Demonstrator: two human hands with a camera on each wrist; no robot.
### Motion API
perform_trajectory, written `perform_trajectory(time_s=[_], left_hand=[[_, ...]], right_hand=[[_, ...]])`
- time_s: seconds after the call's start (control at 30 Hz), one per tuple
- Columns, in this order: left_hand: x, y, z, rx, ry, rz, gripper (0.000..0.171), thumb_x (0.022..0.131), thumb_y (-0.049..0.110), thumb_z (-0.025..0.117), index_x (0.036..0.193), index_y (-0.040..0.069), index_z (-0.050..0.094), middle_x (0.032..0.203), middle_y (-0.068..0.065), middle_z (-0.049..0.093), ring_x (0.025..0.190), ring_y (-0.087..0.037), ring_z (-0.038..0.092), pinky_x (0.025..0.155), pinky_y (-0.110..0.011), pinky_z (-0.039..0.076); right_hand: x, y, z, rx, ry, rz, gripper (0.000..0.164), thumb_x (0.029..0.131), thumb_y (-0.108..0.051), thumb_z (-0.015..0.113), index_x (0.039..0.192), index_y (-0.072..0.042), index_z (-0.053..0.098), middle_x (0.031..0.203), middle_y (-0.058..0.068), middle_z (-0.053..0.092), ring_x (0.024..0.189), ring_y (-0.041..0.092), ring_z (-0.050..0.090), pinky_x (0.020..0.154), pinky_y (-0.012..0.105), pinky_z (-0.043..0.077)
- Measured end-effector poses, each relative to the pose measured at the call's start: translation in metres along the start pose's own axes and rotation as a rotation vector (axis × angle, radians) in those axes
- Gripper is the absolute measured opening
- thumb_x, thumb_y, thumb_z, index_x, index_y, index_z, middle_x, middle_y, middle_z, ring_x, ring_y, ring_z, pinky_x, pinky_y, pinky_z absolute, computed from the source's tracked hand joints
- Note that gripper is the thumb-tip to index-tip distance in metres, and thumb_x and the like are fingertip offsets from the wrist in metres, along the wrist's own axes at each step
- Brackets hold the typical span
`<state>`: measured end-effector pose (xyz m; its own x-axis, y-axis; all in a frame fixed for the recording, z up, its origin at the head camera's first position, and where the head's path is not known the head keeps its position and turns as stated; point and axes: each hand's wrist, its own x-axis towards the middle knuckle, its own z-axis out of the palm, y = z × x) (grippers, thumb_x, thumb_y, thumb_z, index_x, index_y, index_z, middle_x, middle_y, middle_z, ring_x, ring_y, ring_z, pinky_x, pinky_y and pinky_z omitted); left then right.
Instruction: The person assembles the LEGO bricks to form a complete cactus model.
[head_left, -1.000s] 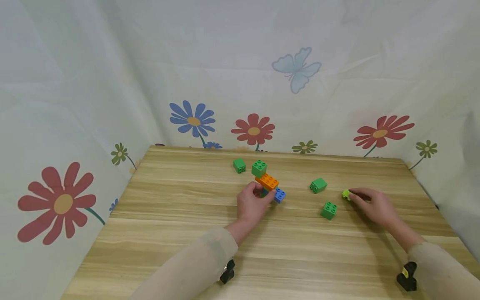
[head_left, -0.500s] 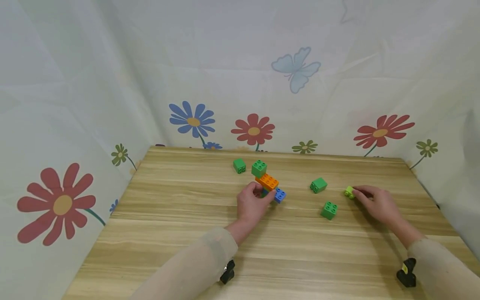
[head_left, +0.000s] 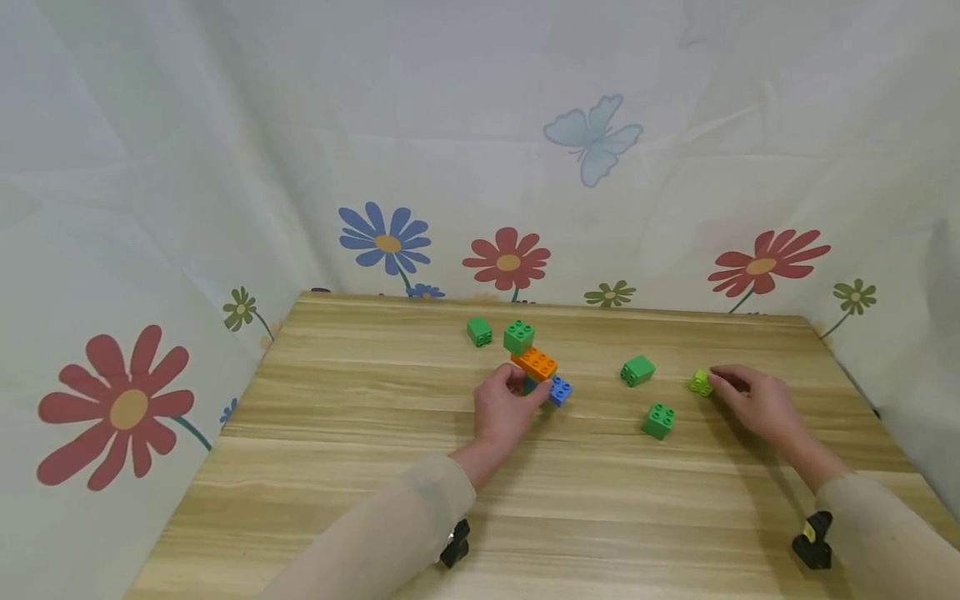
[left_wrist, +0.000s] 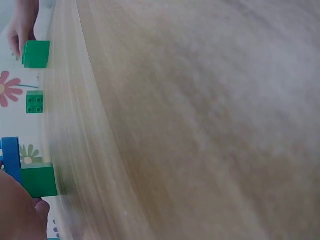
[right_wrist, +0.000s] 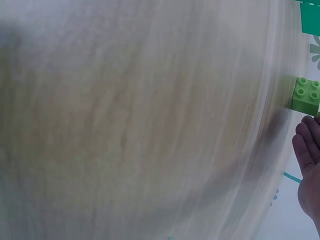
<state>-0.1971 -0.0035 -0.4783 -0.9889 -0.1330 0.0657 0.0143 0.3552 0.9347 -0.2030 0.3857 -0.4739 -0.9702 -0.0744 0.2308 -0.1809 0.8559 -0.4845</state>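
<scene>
My left hand [head_left: 506, 408] grips a small stack of toy building bricks near the middle of the table. On top of the stack sits a green brick [head_left: 518, 336], above an orange brick [head_left: 535, 363]. Under them a blue brick [head_left: 559, 390] sticks out to the right. In the left wrist view, a green base brick [left_wrist: 39, 180] shows below the blue brick [left_wrist: 12, 155]. Further right, my right hand [head_left: 759, 406] pinches a lime-green brick [head_left: 701, 383] at its right side. The right wrist view shows that brick's studs [right_wrist: 307, 89] turned sideways, close to the tabletop.
Two loose green bricks, one green brick [head_left: 637, 371] on its side and another green brick [head_left: 658, 422] with studs up, lie between the hands. A third green brick [head_left: 479, 332] lies behind the left hand. A printed cloth [head_left: 450, 150] hangs behind the wooden table [head_left: 360, 375].
My right hand has shifted slightly to the right with the lime-green brick, which now shows more of its studded face. The left hand and the stack have stayed in place.
</scene>
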Motion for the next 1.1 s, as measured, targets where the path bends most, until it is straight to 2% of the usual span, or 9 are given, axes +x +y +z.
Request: perform_trajectory(time_s=[0.17, 0.33, 0.6, 0.77, 0.83, 0.93, 1.03, 1.1], left_hand=[[0.0, 0.001, 0.0, -0.003, -0.004, 0.004, 0.034, 0.09, 0.031, 0.089, 0.105, 0.007, 0.071, 0.106, -0.007, 0.075, 0.094, -0.019, 0.067, 0.088, -0.034, 0.061], [-0.001, 0.002, -0.001, 0.003, -0.002, 0.007, 0.034, 0.09, 0.031, 0.089, 0.105, 0.007, 0.071, 0.106, -0.007, 0.075, 0.092, -0.017, 0.065, 0.087, -0.034, 0.061], [-0.001, 0.002, -0.001, 0.005, -0.008, -0.007, 0.033, 0.09, 0.031, 0.089, 0.105, 0.008, 0.071, 0.106, -0.005, 0.075, 0.092, -0.017, 0.065, 0.087, -0.033, 0.061], [-0.001, 0.001, 0.0, 0.005, -0.012, -0.014, 0.033, 0.09, 0.031, 0.089, 0.105, 0.008, 0.071, 0.105, -0.005, 0.075, 0.092, -0.017, 0.065, 0.087, -0.033, 0.061], [-0.002, 0.002, 0.0, 0.004, -0.012, -0.016, 0.033, 0.09, 0.031, 0.089, 0.105, 0.008, 0.071, 0.105, -0.005, 0.075, 0.092, -0.017, 0.065, 0.088, -0.033, 0.061], [-0.002, 0.002, -0.001, 0.001, -0.008, -0.013, 0.033, 0.09, 0.03, 0.089, 0.105, 0.007, 0.071, 0.106, -0.006, 0.075, 0.093, -0.018, 0.065, 0.088, -0.034, 0.061], [-0.002, 0.002, -0.001, 0.005, -0.005, -0.005, 0.033, 0.09, 0.03, 0.089, 0.105, 0.006, 0.071, 0.106, -0.007, 0.075, 0.093, -0.018, 0.066, 0.088, -0.033, 0.061], [-0.002, 0.002, -0.001, 0.014, -0.005, -0.001, 0.034, 0.09, 0.031, 0.089, 0.105, 0.006, 0.071, 0.106, -0.007, 0.075, 0.092, -0.018, 0.065, 0.087, -0.033, 0.061]], right_hand=[[-0.001, -0.003, -0.004, 0.004, -0.036, 0.012, 0.047, 0.105, -0.02, 0.072, 0.138, 0.011, 0.061, 0.133, 0.037, 0.063, 0.118, 0.055, 0.064, 0.098, 0.069, 0.052], [0.0, -0.002, -0.004, 0.0, -0.028, -0.006, 0.048, 0.1, -0.014, 0.077, 0.138, 0.01, 0.061, 0.134, 0.037, 0.063, 0.117, 0.056, 0.064, 0.097, 0.07, 0.053], [0.001, -0.001, 0.001, -0.029, 0.003, -0.026, 0.036, 0.099, -0.008, 0.077, 0.129, 0.008, 0.067, 0.12, 0.032, 0.069, 0.108, 0.05, 0.068, 0.092, 0.067, 0.055], [0.0, -0.004, 0.001, -0.023, 0.007, -0.022, 0.03, 0.102, -0.012, 0.075, 0.126, 0.006, 0.07, 0.116, 0.028, 0.072, 0.103, 0.044, 0.068, 0.089, 0.063, 0.056], [-0.001, -0.007, 0.001, -0.019, 0.005, -0.025, 0.029, 0.103, -0.015, 0.074, 0.124, 0.004, 0.072, 0.116, 0.026, 0.074, 0.103, 0.041, 0.069, 0.087, 0.06, 0.058], [-0.002, -0.011, 0.0, -0.014, -0.012, -0.033, 0.027, 0.104, -0.02, 0.074, 0.121, 0.001, 0.076, 0.115, 0.022, 0.077, 0.102, 0.038, 0.071, 0.084, 0.049, 0.06], [-0.004, -0.014, 0.0, -0.006, -0.036, -0.03, 0.026, 0.104, -0.021, 0.073, 0.119, 0.0, 0.078, 0.113, 0.019, 0.078, 0.102, 0.036, 0.072, 0.08, 0.036, 0.058], [-0.005, -0.015, 0.001, -0.006, -0.045, -0.028, 0.025, 0.104, -0.021, 0.073, 0.118, -0.001, 0.079, 0.112, 0.018, 0.078, 0.101, 0.035, 0.072, 0.078, 0.032, 0.056]])
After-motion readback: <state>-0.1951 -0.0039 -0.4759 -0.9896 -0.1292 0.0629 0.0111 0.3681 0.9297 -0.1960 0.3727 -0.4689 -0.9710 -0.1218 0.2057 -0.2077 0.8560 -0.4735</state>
